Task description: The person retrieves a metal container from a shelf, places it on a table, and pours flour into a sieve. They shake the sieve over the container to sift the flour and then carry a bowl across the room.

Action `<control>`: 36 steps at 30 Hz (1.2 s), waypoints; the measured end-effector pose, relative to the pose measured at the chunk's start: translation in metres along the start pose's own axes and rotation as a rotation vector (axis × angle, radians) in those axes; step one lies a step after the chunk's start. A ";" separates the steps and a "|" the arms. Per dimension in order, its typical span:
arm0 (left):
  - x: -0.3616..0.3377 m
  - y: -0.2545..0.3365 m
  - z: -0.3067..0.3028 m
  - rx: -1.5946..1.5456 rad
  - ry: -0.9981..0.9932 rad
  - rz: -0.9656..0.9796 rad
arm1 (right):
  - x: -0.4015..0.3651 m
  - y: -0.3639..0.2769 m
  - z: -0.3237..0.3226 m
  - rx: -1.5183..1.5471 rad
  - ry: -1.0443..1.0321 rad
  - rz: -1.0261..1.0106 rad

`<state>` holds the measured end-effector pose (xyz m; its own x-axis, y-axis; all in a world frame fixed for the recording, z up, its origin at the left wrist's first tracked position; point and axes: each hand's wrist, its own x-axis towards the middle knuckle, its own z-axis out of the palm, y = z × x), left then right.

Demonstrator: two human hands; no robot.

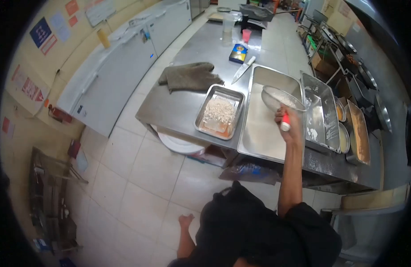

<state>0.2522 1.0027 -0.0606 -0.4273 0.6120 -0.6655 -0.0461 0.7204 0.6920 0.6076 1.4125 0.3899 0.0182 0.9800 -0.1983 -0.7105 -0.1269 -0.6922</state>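
Sieve [283,98], whitened with flour, held above the far right part of the large steel tray [263,133], red handle [285,126] clenched in the right hand [293,118] just on the near side of the mesh. Probably best kept level and well inside that tray's rim, shaken lightly to drop powder there and not onto the smaller crumb tray [219,111] just left of it. Left hand [186,220] well short of the large steel tray, hanging low over the floor [138,187], fingers loosely spread, holding nothing.
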 end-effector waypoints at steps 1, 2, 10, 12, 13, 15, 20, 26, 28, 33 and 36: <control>-0.009 -0.003 -0.006 -0.034 0.032 -0.031 | -0.005 -0.002 0.001 -0.076 -0.038 -0.047; -0.010 0.001 -0.018 -0.057 0.064 -0.036 | 0.005 0.004 -0.005 -0.196 -0.017 -0.039; 0.009 0.050 -0.058 -0.094 0.029 -0.022 | 0.042 -0.007 -0.014 -0.234 -0.104 0.015; 0.024 0.060 -0.070 -0.047 -0.051 -0.036 | 0.074 0.007 -0.043 -0.542 0.053 -0.021; 0.037 0.065 -0.078 -0.010 -0.111 -0.050 | 0.068 -0.001 -0.038 -0.325 -0.024 0.069; 0.054 0.080 -0.080 -0.123 0.003 -0.059 | 0.043 -0.018 -0.021 -0.229 -0.070 0.074; 0.115 0.084 -0.123 0.933 -0.211 0.481 | 0.059 0.004 -0.052 -0.513 0.155 -0.008; 0.165 0.150 -0.160 -0.011 -0.168 0.099 | 0.033 0.024 -0.059 -0.323 0.184 -0.042; 0.211 0.167 -0.166 0.087 -0.259 0.168 | 0.056 0.001 -0.036 -0.282 0.211 -0.113; 0.285 0.151 -0.212 0.406 0.003 0.356 | 0.023 0.045 -0.044 -0.185 0.253 -0.156; 0.268 0.168 -0.250 0.421 -0.227 0.329 | 0.004 0.036 -0.002 0.056 0.212 -0.160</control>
<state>-0.0957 1.2059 -0.0532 -0.1517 0.8467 -0.5100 0.4391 0.5200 0.7326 0.5832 1.4112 0.3626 0.2760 0.9320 -0.2348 -0.7245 0.0411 -0.6880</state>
